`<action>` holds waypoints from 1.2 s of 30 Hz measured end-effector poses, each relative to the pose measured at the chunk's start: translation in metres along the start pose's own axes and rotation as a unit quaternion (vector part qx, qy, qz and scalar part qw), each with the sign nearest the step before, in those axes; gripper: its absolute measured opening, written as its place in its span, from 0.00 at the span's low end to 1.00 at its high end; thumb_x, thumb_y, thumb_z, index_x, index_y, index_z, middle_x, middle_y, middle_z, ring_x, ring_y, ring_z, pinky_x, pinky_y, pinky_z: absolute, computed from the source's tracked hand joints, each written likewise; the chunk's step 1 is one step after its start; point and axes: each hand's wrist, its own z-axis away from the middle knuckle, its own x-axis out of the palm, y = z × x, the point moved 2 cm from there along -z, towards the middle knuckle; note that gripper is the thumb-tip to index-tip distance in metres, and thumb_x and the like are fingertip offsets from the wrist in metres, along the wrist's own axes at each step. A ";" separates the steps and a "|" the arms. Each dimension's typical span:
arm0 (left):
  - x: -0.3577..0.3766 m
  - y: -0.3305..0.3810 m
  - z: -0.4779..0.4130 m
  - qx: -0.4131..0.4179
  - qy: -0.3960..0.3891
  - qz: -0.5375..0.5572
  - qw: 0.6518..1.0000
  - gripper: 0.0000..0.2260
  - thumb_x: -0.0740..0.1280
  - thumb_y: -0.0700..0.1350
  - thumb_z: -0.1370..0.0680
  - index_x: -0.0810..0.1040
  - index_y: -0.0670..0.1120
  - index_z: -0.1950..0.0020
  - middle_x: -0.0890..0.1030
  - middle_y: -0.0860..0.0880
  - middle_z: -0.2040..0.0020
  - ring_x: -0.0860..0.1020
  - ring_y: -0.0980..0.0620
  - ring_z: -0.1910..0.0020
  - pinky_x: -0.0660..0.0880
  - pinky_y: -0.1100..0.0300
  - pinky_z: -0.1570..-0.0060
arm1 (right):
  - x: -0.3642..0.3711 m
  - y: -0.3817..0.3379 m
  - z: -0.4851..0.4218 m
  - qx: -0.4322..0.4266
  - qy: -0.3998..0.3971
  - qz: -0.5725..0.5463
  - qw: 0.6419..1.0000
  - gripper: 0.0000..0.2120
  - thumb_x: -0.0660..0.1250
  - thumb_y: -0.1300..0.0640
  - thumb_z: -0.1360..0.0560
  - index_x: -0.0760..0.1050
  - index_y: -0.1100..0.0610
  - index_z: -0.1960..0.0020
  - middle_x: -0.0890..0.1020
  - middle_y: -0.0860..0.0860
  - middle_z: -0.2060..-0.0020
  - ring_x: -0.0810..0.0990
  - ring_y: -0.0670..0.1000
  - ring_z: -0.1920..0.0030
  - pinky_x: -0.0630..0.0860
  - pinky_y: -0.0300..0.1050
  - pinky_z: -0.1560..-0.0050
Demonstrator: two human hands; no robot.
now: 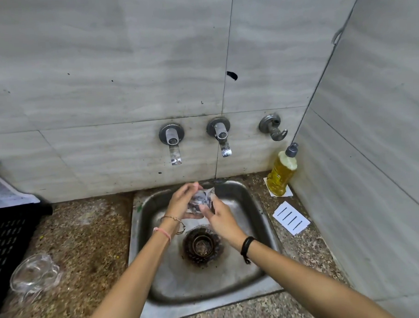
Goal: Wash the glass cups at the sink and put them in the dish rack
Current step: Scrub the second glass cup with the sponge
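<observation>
A clear glass cup (202, 199) is held over the far half of the steel sink (250, 274), below the right tap (222, 140). My left hand (181, 202) grips the cup from the left side with curled fingers. My right hand (218, 218) holds it from the right and below, thumb against the glass. Another glass cup (34, 273) lies on the speckled counter at the lower left. A black perforated dish rack (8, 239) stands at the left edge.
A second tap (172, 143) and a wall valve (273, 127) sit on the tiled wall. A yellow dish-soap bottle (282, 171) and a white slotted soap tray (291, 217) stand right of the sink. The drain strainer (202, 245) is in the basin's middle.
</observation>
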 end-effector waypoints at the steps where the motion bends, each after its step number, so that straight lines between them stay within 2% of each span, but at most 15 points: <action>1: -0.001 0.001 0.000 -0.027 0.007 0.033 0.999 0.09 0.62 0.49 0.20 0.78 0.46 0.53 0.81 0.47 0.60 0.81 0.52 0.67 0.81 0.52 0.67 | -0.004 0.000 0.000 -0.105 -0.017 0.098 0.990 0.11 0.61 0.56 0.21 0.70 0.57 0.40 0.80 0.53 0.46 0.77 0.52 0.46 0.73 0.52 0.41; 2: -0.002 0.002 -0.001 -0.060 0.006 0.073 0.996 0.09 0.61 0.48 0.20 0.78 0.45 0.53 0.81 0.47 0.63 0.81 0.52 0.71 0.80 0.56 0.71 | -0.008 0.001 -0.001 -0.225 -0.023 0.223 0.948 0.12 0.63 0.57 0.22 0.70 0.59 0.40 0.80 0.55 0.46 0.77 0.53 0.46 0.71 0.54 0.38; 4: -0.003 0.003 -0.001 -0.114 -0.013 0.121 0.986 0.10 0.60 0.45 0.20 0.77 0.41 0.53 0.82 0.46 0.69 0.81 0.51 0.73 0.78 0.57 0.75 | -0.021 0.002 -0.008 -0.414 -0.011 0.425 0.805 0.17 0.66 0.60 0.26 0.70 0.61 0.38 0.80 0.57 0.44 0.76 0.55 0.42 0.65 0.56 0.31; 6: -0.002 0.006 -0.002 -0.123 -0.015 0.126 0.984 0.11 0.60 0.45 0.20 0.77 0.39 0.52 0.83 0.44 0.68 0.82 0.49 0.72 0.78 0.55 0.76 | -0.028 0.001 -0.014 -0.457 -0.008 0.477 0.751 0.19 0.65 0.60 0.27 0.70 0.64 0.37 0.79 0.59 0.42 0.76 0.56 0.39 0.59 0.54 0.27; 8: -0.003 0.009 -0.007 -0.095 0.009 0.119 0.988 0.09 0.62 0.47 0.20 0.77 0.42 0.47 0.82 0.42 0.61 0.82 0.47 0.69 0.79 0.53 0.75 | -0.021 -0.007 -0.010 -0.377 -0.013 0.432 0.819 0.21 0.66 0.64 0.28 0.70 0.66 0.36 0.79 0.60 0.42 0.75 0.57 0.40 0.57 0.46 0.26; 10: -0.003 0.010 -0.011 -0.050 0.039 0.093 0.994 0.06 0.62 0.48 0.20 0.75 0.48 0.46 0.80 0.45 0.56 0.81 0.49 0.68 0.79 0.53 0.74 | -0.012 -0.016 -0.004 -0.208 -0.038 0.289 0.934 0.18 0.63 0.68 0.27 0.69 0.64 0.37 0.78 0.56 0.48 0.75 0.55 0.45 0.69 0.45 0.38; 12: -0.002 0.008 -0.008 -0.019 0.059 0.084 0.995 0.06 0.60 0.49 0.19 0.74 0.50 0.51 0.80 0.46 0.57 0.81 0.53 0.70 0.79 0.55 0.74 | -0.013 -0.022 -0.009 -0.077 -0.088 0.170 0.978 0.16 0.60 0.67 0.25 0.67 0.62 0.38 0.77 0.53 0.51 0.75 0.53 0.49 0.72 0.48 0.49; 16: -0.005 -0.001 -0.002 -0.039 0.042 0.087 0.995 0.19 0.58 0.56 0.20 0.75 0.42 0.44 0.80 0.41 0.50 0.81 0.48 0.62 0.80 0.56 0.71 | -0.027 -0.026 -0.024 -0.038 -0.182 0.122 0.975 0.21 0.66 0.59 0.23 0.67 0.61 0.32 0.77 0.55 0.38 0.76 0.52 0.39 0.72 0.47 0.37; 20: -0.003 -0.005 0.004 -0.051 0.012 0.041 0.998 0.21 0.59 0.63 0.25 0.73 0.51 0.39 0.79 0.49 0.46 0.80 0.49 0.49 0.81 0.55 0.60 | -0.045 -0.022 -0.034 -0.029 -0.109 0.080 0.990 0.14 0.71 0.58 0.26 0.75 0.60 0.42 0.81 0.54 0.48 0.79 0.52 0.48 0.75 0.50 0.42; 24: 0.007 -0.007 0.014 0.015 -0.039 -0.069 0.997 0.19 0.59 0.66 0.30 0.68 0.61 0.42 0.73 0.55 0.46 0.76 0.58 0.54 0.81 0.52 0.59 | -0.059 -0.023 -0.041 -0.015 -0.108 0.091 0.990 0.09 0.75 0.59 0.30 0.76 0.58 0.53 0.81 0.50 0.60 0.78 0.47 0.60 0.74 0.45 0.54; 27: 0.010 -0.015 0.014 0.040 -0.077 -0.061 0.994 0.39 0.68 0.75 0.44 0.63 0.61 0.38 0.68 0.56 0.37 0.76 0.53 0.46 0.80 0.53 0.67 | -0.059 -0.035 -0.041 -0.048 -0.103 0.137 0.984 0.10 0.76 0.59 0.31 0.75 0.54 0.58 0.79 0.45 0.64 0.76 0.41 0.64 0.71 0.35 0.62; 29: 0.014 -0.016 0.012 0.022 -0.059 -0.014 0.998 0.33 0.69 0.72 0.40 0.67 0.60 0.41 0.71 0.50 0.35 0.81 0.44 0.50 0.80 0.52 0.68 | -0.055 -0.039 -0.038 -0.073 -0.040 0.142 0.986 0.10 0.75 0.58 0.30 0.74 0.54 0.55 0.80 0.47 0.62 0.76 0.43 0.63 0.70 0.32 0.63; 31: 0.020 -0.014 0.011 0.021 -0.020 0.005 1.000 0.27 0.62 0.68 0.32 0.68 0.55 0.38 0.74 0.48 0.39 0.84 0.44 0.58 0.80 0.54 0.68 | -0.045 -0.040 -0.033 -0.110 0.042 0.174 0.978 0.08 0.71 0.58 0.27 0.74 0.55 0.50 0.82 0.49 0.59 0.80 0.47 0.59 0.76 0.39 0.57; 34: 0.033 -0.010 0.007 0.019 0.017 0.103 0.994 0.32 0.57 0.70 0.29 0.66 0.54 0.31 0.74 0.50 0.37 0.81 0.50 0.52 0.80 0.49 0.61 | -0.027 -0.046 -0.023 -0.202 0.138 0.358 0.901 0.17 0.68 0.65 0.28 0.73 0.57 0.40 0.83 0.57 0.51 0.81 0.58 0.47 0.77 0.56 0.45; 36: 0.033 -0.005 0.008 0.020 0.034 0.153 0.987 0.36 0.57 0.73 0.31 0.65 0.56 0.29 0.73 0.52 0.36 0.78 0.53 0.47 0.79 0.48 0.54 | -0.018 -0.048 -0.019 -0.194 0.094 0.379 0.900 0.28 0.66 0.65 0.26 0.64 0.61 0.28 0.71 0.62 0.32 0.64 0.61 0.28 0.60 0.59 0.27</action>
